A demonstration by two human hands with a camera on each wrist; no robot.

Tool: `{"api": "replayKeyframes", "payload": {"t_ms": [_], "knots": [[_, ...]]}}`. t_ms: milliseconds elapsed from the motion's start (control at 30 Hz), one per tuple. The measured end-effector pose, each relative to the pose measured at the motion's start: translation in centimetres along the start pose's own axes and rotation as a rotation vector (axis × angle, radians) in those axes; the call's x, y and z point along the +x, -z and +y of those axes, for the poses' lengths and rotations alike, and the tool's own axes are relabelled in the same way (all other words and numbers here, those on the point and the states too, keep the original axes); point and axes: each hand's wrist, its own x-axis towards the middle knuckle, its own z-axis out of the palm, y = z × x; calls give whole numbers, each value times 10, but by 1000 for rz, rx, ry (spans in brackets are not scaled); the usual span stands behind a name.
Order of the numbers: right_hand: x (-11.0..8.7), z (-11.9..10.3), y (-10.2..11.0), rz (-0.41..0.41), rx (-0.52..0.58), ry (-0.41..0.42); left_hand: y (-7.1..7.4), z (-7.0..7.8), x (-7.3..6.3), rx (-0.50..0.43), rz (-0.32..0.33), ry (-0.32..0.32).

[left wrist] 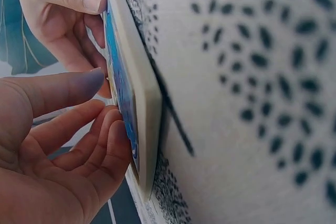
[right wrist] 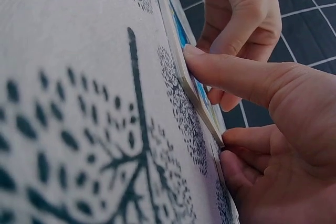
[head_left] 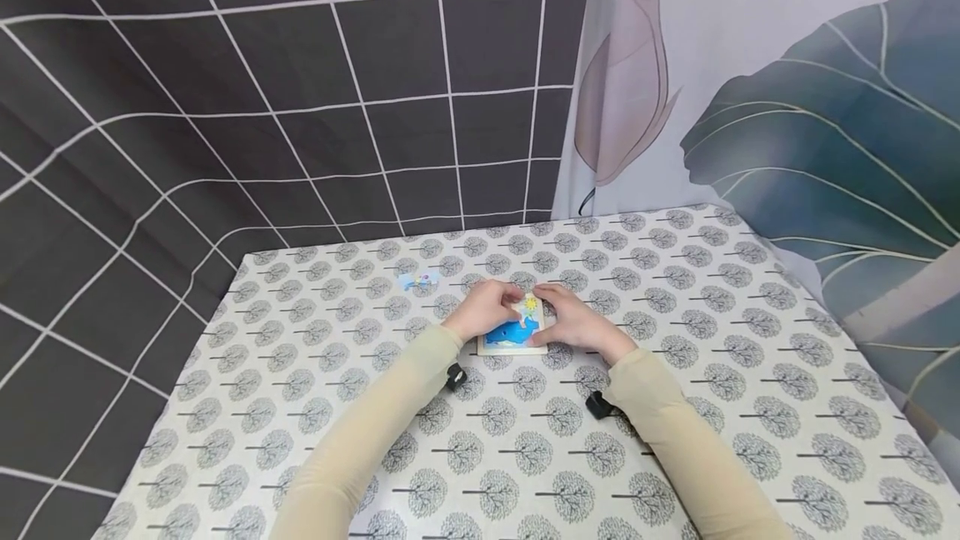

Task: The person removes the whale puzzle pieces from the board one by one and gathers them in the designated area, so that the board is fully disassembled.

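Observation:
A small jigsaw puzzle [head_left: 504, 338] in a pale wooden frame lies on the patterned tablecloth, showing a blue whale and a yellow sun. My left hand [head_left: 483, 309] holds the puzzle's left side, bent fingers at the edge and thumb over the picture. In the left wrist view its fingertips [left wrist: 119, 129] sit right at the frame; I cannot tell whether a loose piece is between thumb and forefinger. The right hand [head_left: 577, 322] grips the opposite side. Its thumb [right wrist: 197, 59] presses the near part, while the forefinger touches the far corner. Both hands partly cover the picture.
Behind and left of the puzzle lie loose light-blue puzzle pieces [head_left: 417, 280]. The tablecloth [head_left: 525, 457] with its tree print covers the table. A dark gridded curtain [head_left: 390, 48] hangs behind and to the left, and a pale floral one [head_left: 675, 148] stands at the right.

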Motion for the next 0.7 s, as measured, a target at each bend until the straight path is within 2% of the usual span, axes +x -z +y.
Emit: {"api": "replayKeyframes", "payload": {"t_ms": [333, 567, 700], "knots": [[-1, 1, 0, -4, -5, 9, -4, -3, 1, -65, 11, 22], [1, 2, -2, -3, -7, 10, -4, 0, -1, -27, 42, 54], [0, 1, 0, 5, -3, -1, -1, 4, -1, -50, 42, 51]]}}
